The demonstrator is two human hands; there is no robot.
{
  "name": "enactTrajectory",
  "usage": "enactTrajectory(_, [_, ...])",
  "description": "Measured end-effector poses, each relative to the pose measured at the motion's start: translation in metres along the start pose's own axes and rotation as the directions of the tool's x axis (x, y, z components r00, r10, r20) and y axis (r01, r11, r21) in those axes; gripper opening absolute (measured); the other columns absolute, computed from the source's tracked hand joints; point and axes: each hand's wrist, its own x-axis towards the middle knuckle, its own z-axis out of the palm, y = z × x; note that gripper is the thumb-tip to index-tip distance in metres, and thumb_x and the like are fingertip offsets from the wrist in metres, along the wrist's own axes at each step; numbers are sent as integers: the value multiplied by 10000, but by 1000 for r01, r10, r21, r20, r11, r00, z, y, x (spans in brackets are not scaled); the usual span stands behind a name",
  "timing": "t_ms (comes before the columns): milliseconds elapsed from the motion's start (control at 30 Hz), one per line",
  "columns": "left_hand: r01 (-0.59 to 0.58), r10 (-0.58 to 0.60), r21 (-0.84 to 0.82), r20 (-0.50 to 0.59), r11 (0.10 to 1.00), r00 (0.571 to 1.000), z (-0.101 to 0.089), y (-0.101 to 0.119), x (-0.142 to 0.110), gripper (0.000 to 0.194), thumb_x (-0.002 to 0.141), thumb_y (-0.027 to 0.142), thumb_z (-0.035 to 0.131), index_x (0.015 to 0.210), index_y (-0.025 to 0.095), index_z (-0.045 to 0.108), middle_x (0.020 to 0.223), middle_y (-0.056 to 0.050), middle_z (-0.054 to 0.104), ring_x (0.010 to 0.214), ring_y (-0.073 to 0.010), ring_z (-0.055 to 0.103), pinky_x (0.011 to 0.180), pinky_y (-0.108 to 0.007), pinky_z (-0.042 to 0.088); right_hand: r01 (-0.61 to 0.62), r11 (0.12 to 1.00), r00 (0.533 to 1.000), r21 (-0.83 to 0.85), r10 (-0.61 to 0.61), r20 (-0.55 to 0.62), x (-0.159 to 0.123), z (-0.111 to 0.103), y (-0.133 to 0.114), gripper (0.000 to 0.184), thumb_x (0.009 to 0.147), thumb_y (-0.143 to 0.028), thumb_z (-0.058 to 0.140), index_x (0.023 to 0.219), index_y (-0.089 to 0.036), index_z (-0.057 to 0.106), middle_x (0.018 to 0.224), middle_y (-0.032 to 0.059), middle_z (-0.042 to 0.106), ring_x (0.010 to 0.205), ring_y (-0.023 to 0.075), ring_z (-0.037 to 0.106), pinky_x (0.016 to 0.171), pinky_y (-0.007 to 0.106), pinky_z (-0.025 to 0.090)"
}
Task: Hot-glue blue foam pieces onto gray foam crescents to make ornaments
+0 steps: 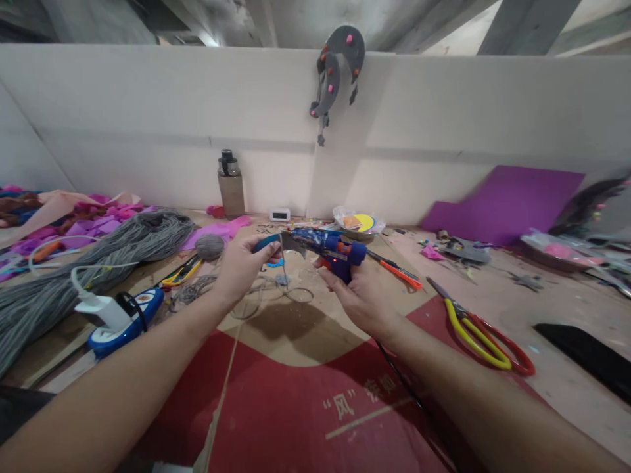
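My right hand (362,295) is closed round the handle of a blue hot glue gun (338,253) with a small red light lit on it. The gun's nozzle points left and meets, or nearly meets, a curved dark piece with a blue edge (266,242). That piece is pinched between the thumb and fingers of my left hand (244,266). A thin grey strand (284,263) hangs below it, and loops of grey cord (296,293) lie beneath on the cardboard (305,345). Whether glue is coming out is too small to see.
Scissors (480,338) and a black phone-like slab (586,355) lie right. Left are a blue power strip (125,328), grey yarn (113,256) and a yellow cutter (182,270). A bottle (231,190) stands at the white wall, where a grey moon ornament (340,72) hangs.
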Motion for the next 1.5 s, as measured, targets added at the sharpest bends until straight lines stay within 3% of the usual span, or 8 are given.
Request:
enactTrajectory(400, [-24, 25, 105, -15, 994, 1000, 0, 0, -2, 208, 779, 336, 671, 837, 142, 724, 706, -17, 697, 660, -143, 644, 634, -247, 541, -48, 998, 998, -46, 50, 50, -1, 3, 1, 271, 885, -348, 515, 1078, -167, 573, 983, 112, 701, 889, 224, 674, 814, 384, 538])
enactTrajectory(733, [89, -83, -183, 40, 979, 996, 2, -4, 0, 247, 739, 362, 711, 847, 141, 691, 747, -30, 695, 692, -155, 660, 687, -290, 562, -36, 995, 999, -89, 39, 36, 1, 1, -4, 231, 880, -352, 525, 1012, -179, 603, 960, 112, 702, 873, 241, 668, 793, 412, 535])
enactTrajectory(1000, [95, -88, -223, 44, 970, 995, 2, -5, 1, 218, 734, 328, 714, 845, 141, 701, 756, -31, 698, 689, -148, 651, 680, -276, 551, -25, 994, 999, -106, 28, 33, 1, 1, -2, 242, 882, -368, 519, 1005, -176, 600, 950, 108, 695, 866, 237, 664, 788, 396, 533])
enactTrajectory(1167, [110, -92, -317, 71, 942, 993, 2, -1, -1, 257, 754, 393, 695, 840, 152, 717, 787, -37, 705, 703, -157, 649, 673, -285, 549, -13, 993, 1000, -113, 16, 25, 1, 1, 0, 247, 881, -368, 521, 1008, -175, 607, 960, 113, 695, 874, 243, 662, 796, 406, 531])
enactTrajectory(1500, [101, -102, -195, 4, 976, 995, 2, -3, 2, 255, 706, 384, 739, 779, 144, 694, 691, -12, 657, 635, -137, 612, 642, -271, 538, 35, 991, 999, -128, -37, -10, -2, 1, -2, 221, 886, -346, 534, 1043, -201, 588, 958, 95, 708, 871, 235, 670, 798, 395, 538])
